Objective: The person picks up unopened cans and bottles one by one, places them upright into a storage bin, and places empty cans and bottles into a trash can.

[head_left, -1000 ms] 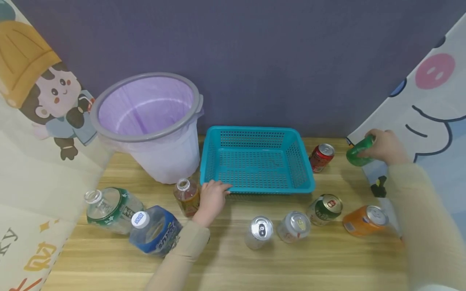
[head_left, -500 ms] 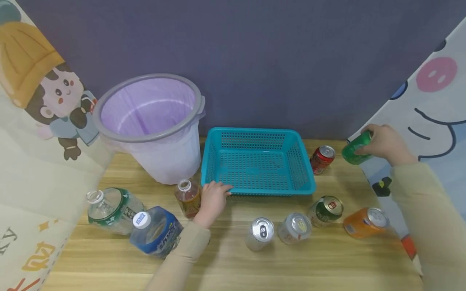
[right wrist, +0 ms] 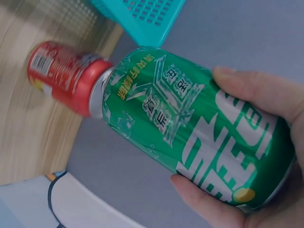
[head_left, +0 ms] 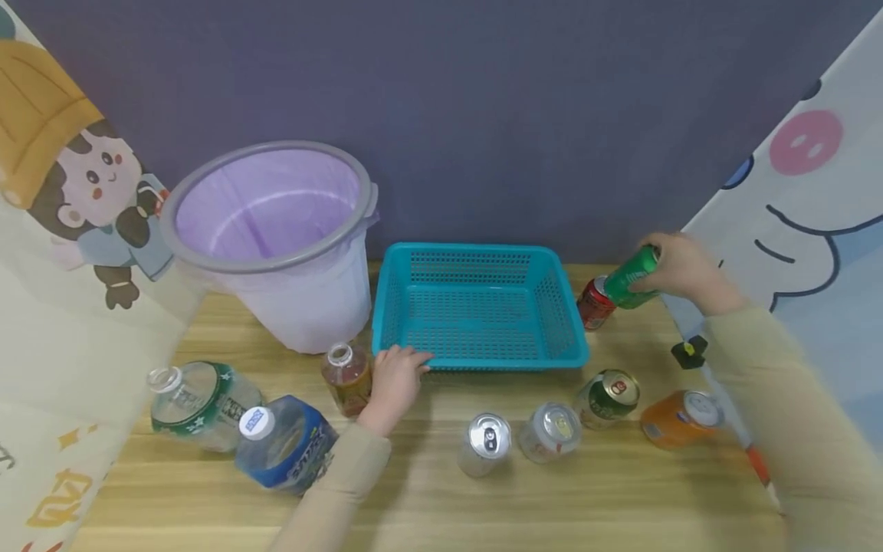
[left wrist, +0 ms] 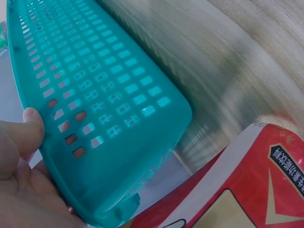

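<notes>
My right hand [head_left: 683, 270] grips a green drink can [head_left: 631, 277], tilted and held up off the table. Its lower left end overlaps the red can [head_left: 595, 303] in the head view; whether they touch I cannot tell. In the right wrist view, thumb and fingers wrap round the green can [right wrist: 190, 128], with the red can [right wrist: 71, 78] beyond it. My left hand [head_left: 396, 383] pinches the near left rim of the teal plastic basket [head_left: 483, 362]. The left wrist view has the thumb on the wall of the basket [left wrist: 137, 175], some fingers showing through its holes.
A lined purple bin [head_left: 310, 307] stands left of the basket. An amber-filled bottle [head_left: 350, 383], a green-labelled bottle [head_left: 207, 406] and a blue-labelled bottle [head_left: 286, 445] are at left. Nearer are two silvery cans [head_left: 485, 445] [head_left: 549, 433], a dark green can [head_left: 607, 399] and an orange can [head_left: 679, 419].
My right hand has carried the green can leftward from the right edge of the table to the red can. The left hand keeps its hold on the basket, which stays in place.
</notes>
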Demonstrator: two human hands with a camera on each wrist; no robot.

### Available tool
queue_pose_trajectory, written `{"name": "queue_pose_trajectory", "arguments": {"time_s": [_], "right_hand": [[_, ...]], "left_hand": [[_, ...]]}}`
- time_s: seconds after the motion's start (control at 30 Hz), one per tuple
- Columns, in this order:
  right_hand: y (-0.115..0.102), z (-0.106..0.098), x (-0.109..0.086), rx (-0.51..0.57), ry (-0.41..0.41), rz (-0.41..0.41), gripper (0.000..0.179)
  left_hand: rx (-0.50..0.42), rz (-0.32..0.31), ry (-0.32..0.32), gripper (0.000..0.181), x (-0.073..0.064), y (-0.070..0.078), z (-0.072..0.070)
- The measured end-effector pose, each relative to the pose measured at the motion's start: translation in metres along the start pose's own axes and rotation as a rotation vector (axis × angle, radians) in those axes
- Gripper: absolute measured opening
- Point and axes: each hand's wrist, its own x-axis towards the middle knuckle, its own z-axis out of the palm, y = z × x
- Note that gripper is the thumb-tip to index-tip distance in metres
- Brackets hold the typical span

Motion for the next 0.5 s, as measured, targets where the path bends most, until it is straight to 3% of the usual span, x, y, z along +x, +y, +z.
{"name": "queue_pose_trajectory", "arguments": {"time_s": [0.27,0.5], "right_hand": [[-0.024,0.008,-0.001,-0.010,-0.040,-0.008,0.062],[-0.044,0.032,0.003,0.003,-0.033,-0.038,0.058]], "left_hand": [[0.012,0.018,0.027,0.020,-0.002,0.000,-0.001],[0.019,0.034,0.056,0.019,-0.004,0.000,-0.001]]}}
